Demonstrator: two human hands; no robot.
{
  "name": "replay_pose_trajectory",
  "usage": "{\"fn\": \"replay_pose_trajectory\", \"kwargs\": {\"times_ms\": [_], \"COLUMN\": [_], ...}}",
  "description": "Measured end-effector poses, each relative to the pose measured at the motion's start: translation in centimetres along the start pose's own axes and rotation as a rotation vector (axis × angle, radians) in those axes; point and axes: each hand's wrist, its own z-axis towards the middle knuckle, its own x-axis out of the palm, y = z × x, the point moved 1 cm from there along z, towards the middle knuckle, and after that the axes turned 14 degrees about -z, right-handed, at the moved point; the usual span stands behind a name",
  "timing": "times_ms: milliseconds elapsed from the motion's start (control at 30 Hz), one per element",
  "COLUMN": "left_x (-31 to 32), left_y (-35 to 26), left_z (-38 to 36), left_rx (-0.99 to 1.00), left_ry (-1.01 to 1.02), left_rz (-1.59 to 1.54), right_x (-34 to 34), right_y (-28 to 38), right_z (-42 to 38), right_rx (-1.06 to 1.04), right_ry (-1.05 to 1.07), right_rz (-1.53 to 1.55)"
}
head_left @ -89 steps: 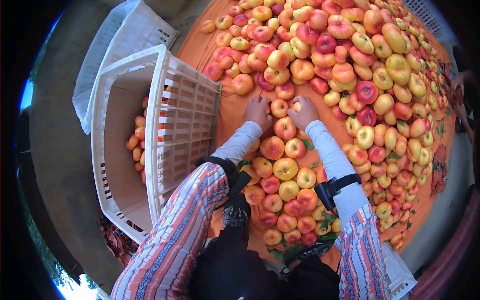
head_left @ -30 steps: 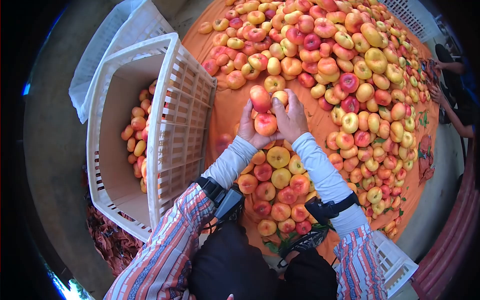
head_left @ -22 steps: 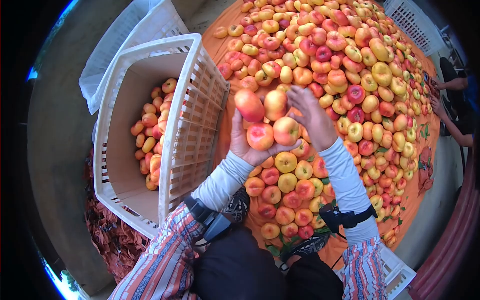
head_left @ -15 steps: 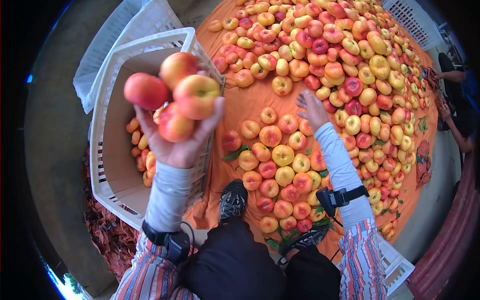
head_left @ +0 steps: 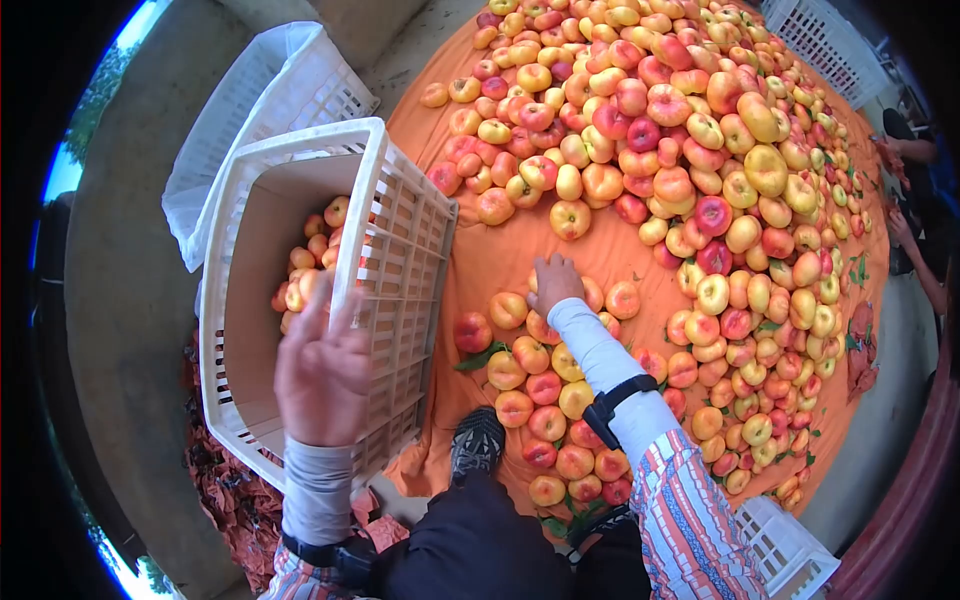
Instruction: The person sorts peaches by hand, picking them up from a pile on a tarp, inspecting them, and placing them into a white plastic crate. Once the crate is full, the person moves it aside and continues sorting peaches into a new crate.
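My left hand (head_left: 325, 375) is in front of the near side of a white plastic crate (head_left: 405, 250). Its fingers are apart and smeared by motion, with nothing in them. Inside the lined crate lies a heap of red and yellow flat peaches (head_left: 318, 245). Over a loose group of flat peaches (head_left: 545, 388) on the orange cloth, my right hand (head_left: 556, 284) is palm down. Its fingers curl over a flat peach that is mostly hidden beneath it.
A large pile of flat peaches (head_left: 700, 130) covers the orange cloth (head_left: 480, 235). Behind the crate is another white crate (head_left: 265, 95) with a plastic liner. More white crates stand at the top right (head_left: 825, 50) and lower right (head_left: 785, 550). Another person's arm (head_left: 915, 250) shows at the right.
The several flat peaches in my left hand are gone from it, and that hand is open and lower. My right hand has moved left and down onto the loose peaches. The view has shifted.
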Motion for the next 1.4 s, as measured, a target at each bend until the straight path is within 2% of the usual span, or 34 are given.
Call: {"fn": "replay_pose_trajectory", "kwargs": {"times_ms": [33,100,167,233,300,367,433,533,567,633,667,700,733,767,833,933,1000,1067,1100,1167,1267,1367,1400], "left_x": [1.0,2.4,-1.7,-8.3,-13.2,-13.9,-13.8,-14.8,-15.1,-16.0,-17.7,-19.0,-20.5,-21.7,-21.7,-21.3,-19.6,-18.3,-18.7,-19.1,-18.4,-18.0,-18.0], "left_y": [2.4,7.3,9.8,11.3,11.7,12.3,12.8,13.7,14.0,14.5,14.8,14.8,15.0,14.9,14.9,13.9,12.6,10.3,9.0,6.6,5.9,6.5,7.3], "left_z": [1.0,3.7,8.2,13.5,19.2,23.6,27.2,30.1,29.9,28.8,27.5,26.1,24.6,23.0,19.1,19.1,21.8,25.8,28.0,31.2,31.5,30.4,29.5], "left_rx": [-0.136,-0.206,-0.177,-0.117,0.132,0.360,0.467,0.118,0.031,-0.144,0.050,0.092,0.111,-0.034,0.197,0.486,0.716,0.754,0.699,0.301,0.156,0.098,0.055], "left_ry": [0.052,-0.082,-0.019,-0.158,-0.026,-0.008,0.058,0.227,0.185,0.088,0.149,0.163,0.165,0.227,0.446,0.434,0.002,-0.245,-0.320,-0.394,-0.388,-0.388,-0.382], "left_rz": [0.218,0.723,1.019,1.063,1.655,1.995,2.233,2.497,2.489,2.461,2.479,2.427,2.388,2.353,2.206,2.056,2.028,2.107,2.247,2.485,2.518,2.508,2.476], "right_x": [0.1,0.6,1.9,3.1,1.8,-0.3,-5.0,-6.2,-6.1,-5.7,-5.8,-5.9,-5.1,-4.7,-3.9,-3.2,-3.3,-3.4,-3.3,-2.8,-3.3,-2.9,-2.8], "right_y": [0.1,-1.1,-3.0,-5.1,-6.8,-7.8,-7.4,-7.2,-7.0,-6.8,-6.4,-6.0,-5.7,-5.6,-5.5,-5.7,-5.7,-5.8,-5.8,-5.9,-6.1,-7.9,-8.5], "right_z": [0.4,1.6,3.2,5.2,6.8,7.5,7.5,8.9,9.1,8.2,7.2,6.5,5.9,5.3,3.8,3.0,2.4,2.4,2.4,2.1,2.7,4.0,4.2], "right_rx": [-0.005,0.200,0.399,0.586,0.536,0.425,0.267,0.155,0.134,0.088,0.078,0.062,0.051,0.037,0.010,0.012,-0.009,-0.013,-0.004,0.013,0.004,-0.002,0.030], "right_ry": [0.011,0.020,0.059,0.116,-0.087,-0.307,-0.514,-0.205,-0.099,-0.025,-0.004,0.009,-0.011,0.001,0.035,0.094,0.083,0.064,0.057,0.065,0.109,0.194,0.153], "right_rz": [0.009,0.413,0.820,1.236,1.161,1.042,0.634,0.411,0.337,0.215,0.167,0.119,0.030,0.000,-0.061,-0.049,-0.046,-0.033,-0.019,-0.007,0.000,0.225,0.331]}}
